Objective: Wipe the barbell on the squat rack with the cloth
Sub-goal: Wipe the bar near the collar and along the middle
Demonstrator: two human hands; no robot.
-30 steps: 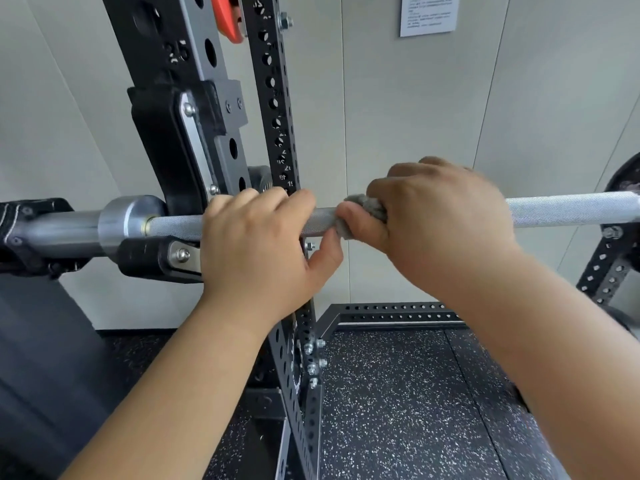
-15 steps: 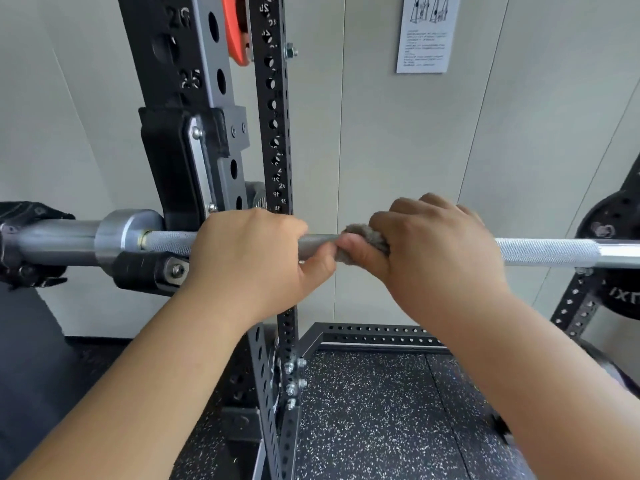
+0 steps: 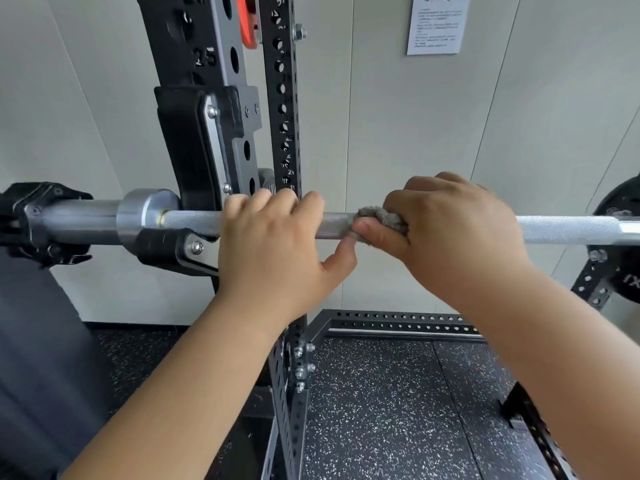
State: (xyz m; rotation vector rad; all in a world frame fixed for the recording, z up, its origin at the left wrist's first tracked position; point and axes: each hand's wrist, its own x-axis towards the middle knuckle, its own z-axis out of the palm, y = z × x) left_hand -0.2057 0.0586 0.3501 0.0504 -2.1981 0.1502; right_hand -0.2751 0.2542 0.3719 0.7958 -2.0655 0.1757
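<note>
Barbell [image 3: 561, 229] lies level across the frame, seated in the black J-hook [image 3: 187, 150] of the squat rack [image 3: 282, 98] at left.

Both ends are cut off. The left sleeve runs out of frame past a black collar clamp [image 3: 41, 223]. The right end exits in front of a black weight plate [image 3: 623, 244], which is only partly in view.

Mid-shaft is hidden under both hands.
- Left hand [image 3: 273, 247]: four fingers curled over the top of the shaft just right of the hook, thumb underneath pointing right. Fingertips on the far side not visible.
- Right hand [image 3: 450, 230]: fist closed round the shaft with the grey cloth [image 3: 377, 218] bunched inside. Only a fuzzy wad shows at the thumb side, so can't tell how far the cloth wraps.
- Left thumb tip sits just beside the right thumb and the cloth. Can't tell if they touch.

Printed notice [image 3: 438, 24] on the far wall has its top cropped and text too small to read. Orange part [image 3: 249, 26] high on the rack is mostly hidden behind the upright. A dark blurred shape at near left is unidentifiable.

Barbell finish: silver steel. Fine knurling runs between the hook and the hands and again right of the right hand, then a smooth bright band at far right. A thick polished shoulder [image 3: 145, 216] with a thin brass ring sits where shaft meets sleeve.
</note>
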